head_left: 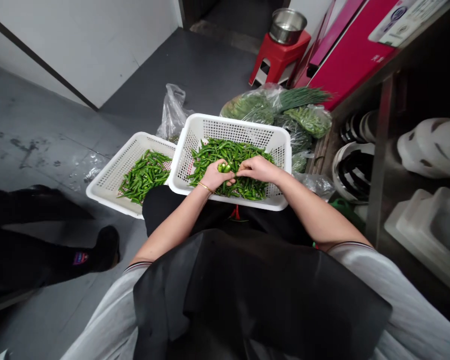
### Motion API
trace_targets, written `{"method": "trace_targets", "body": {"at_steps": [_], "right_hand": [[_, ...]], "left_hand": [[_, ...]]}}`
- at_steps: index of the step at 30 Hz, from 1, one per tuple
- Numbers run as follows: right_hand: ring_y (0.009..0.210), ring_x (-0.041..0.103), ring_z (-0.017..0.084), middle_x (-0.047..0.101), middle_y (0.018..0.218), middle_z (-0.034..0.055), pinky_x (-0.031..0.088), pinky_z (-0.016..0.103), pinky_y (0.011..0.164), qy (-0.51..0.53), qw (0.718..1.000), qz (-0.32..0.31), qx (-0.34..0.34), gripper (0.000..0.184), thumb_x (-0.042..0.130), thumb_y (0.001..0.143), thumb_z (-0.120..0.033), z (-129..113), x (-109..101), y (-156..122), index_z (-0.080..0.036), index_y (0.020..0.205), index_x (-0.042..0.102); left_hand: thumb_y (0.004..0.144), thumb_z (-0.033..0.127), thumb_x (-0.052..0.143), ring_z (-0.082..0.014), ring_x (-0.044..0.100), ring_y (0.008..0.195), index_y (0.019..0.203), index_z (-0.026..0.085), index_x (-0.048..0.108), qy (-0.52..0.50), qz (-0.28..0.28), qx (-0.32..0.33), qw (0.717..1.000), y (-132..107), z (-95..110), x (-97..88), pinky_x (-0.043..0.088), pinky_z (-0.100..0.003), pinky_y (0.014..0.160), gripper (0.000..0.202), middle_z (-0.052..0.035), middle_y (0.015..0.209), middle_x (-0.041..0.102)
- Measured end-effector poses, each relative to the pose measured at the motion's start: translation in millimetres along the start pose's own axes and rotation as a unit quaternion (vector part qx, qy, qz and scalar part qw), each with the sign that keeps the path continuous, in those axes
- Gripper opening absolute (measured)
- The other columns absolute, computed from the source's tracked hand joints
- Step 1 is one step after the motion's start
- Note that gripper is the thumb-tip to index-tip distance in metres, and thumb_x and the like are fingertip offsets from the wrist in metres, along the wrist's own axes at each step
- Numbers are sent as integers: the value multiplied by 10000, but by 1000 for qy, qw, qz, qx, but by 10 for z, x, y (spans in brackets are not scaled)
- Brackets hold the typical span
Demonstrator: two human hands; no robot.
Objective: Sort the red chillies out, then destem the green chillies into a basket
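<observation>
A white perforated basket (pixel 230 122) rests across my lap with a layer of green chili peppers (pixel 221 148) in it. Over its near half, my left hand (pixel 214 176) is closed around several green chilies (pixel 224 167), their ends pointing up. My right hand (pixel 260 169) meets it from the right, thumb and fingers pinched near the left fingertips. What the right fingers pinch is too small to make out for certain. To the left, partly behind the first, stands a second white basket (pixel 107 172), holding more green chilies (pixel 144 175).
Bagged greens (pixel 247 107) and long thin green stalks (pixel 303 97) lie beyond the basket. A red stool (pixel 275 57) carries a metal pot (pixel 288 25). Shelves with bowls (pixel 354 170) and white containers (pixel 431 220) line the right. Another person's shoe (pixel 107 247) is at left.
</observation>
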State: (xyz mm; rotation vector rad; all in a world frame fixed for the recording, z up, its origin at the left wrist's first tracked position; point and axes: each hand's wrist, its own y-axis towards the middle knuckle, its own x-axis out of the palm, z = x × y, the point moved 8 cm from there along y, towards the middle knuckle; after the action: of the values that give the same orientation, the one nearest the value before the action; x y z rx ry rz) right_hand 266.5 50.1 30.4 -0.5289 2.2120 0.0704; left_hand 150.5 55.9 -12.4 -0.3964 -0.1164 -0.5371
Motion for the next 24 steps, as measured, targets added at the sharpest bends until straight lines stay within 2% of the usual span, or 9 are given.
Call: {"method": "trace_targets", "body": {"at_steps": [4,8,10,12,14,16,18,21,24], "right_hand": [[394,392,74,461,432,-59,333,216,454,190,981,-24,27,423,607,830,-516,-125,64,-72,-166,595,567],[404,422,84,479,494,-48,414,232,456,369,928,51,-33,472,457,910,-582,-349,-18,-119,-170,704,556],[531,552,117,587,640,10,481,260,553,268,962,53,-25,406,463,931,-515,-297,63,-63,-156,810,608],[732,647,173,658,881,93,510,300,667,43,999,3,26,269,541,908,-394,-96,274,18,-149,914,653],[890,666,240,635,1077,161,510,341,733,-182,977,-70,81,204,565,879,-280,176,525,48,-148,991,673],[955,666,275,622,1128,187,508,353,742,-297,940,-141,96,256,486,899,-216,368,776,9,-148,1066,667],[951,673,281,634,1127,184,510,349,724,-320,930,-166,72,283,445,912,-237,448,958,-48,-162,1070,669],[895,689,299,700,963,161,517,381,728,-275,943,-187,28,305,404,916,-305,564,1125,-87,-208,912,693],[786,699,332,721,786,138,527,443,724,-202,970,-134,16,365,370,891,-404,623,1097,-27,-278,726,670]], "left_hand": [[544,238,835,-83,548,454,796,185,421,-29,-76,13,997,-129,115,114,365,-181,421,488,38,626,617],[527,295,849,-65,489,432,817,192,436,-108,-109,36,988,-256,356,96,308,-185,399,515,31,645,621],[515,289,847,-63,488,459,846,185,482,-141,-81,43,986,-259,419,-57,321,-190,416,503,34,651,605],[519,264,837,-55,479,481,923,173,552,-163,-51,45,984,-229,407,-242,336,-192,439,502,40,654,582],[510,231,832,-44,458,486,944,147,603,-170,-29,44,984,-202,337,-392,328,-190,445,497,40,649,563],[473,210,837,-38,442,483,828,116,623,-150,-3,35,988,-212,229,-473,304,-186,431,426,35,623,552],[454,207,837,-47,446,473,748,107,621,-96,2,0,995,-245,75,-434,310,-195,424,379,31,595,557],[431,177,845,-83,514,536,720,123,623,-28,22,-31,999,-221,-155,-353,401,-219,459,368,6,665,613],[349,162,887,-92,519,530,688,154,623,24,90,-48,994,-105,-406,-379,423,-220,446,430,13,643,611]]}}
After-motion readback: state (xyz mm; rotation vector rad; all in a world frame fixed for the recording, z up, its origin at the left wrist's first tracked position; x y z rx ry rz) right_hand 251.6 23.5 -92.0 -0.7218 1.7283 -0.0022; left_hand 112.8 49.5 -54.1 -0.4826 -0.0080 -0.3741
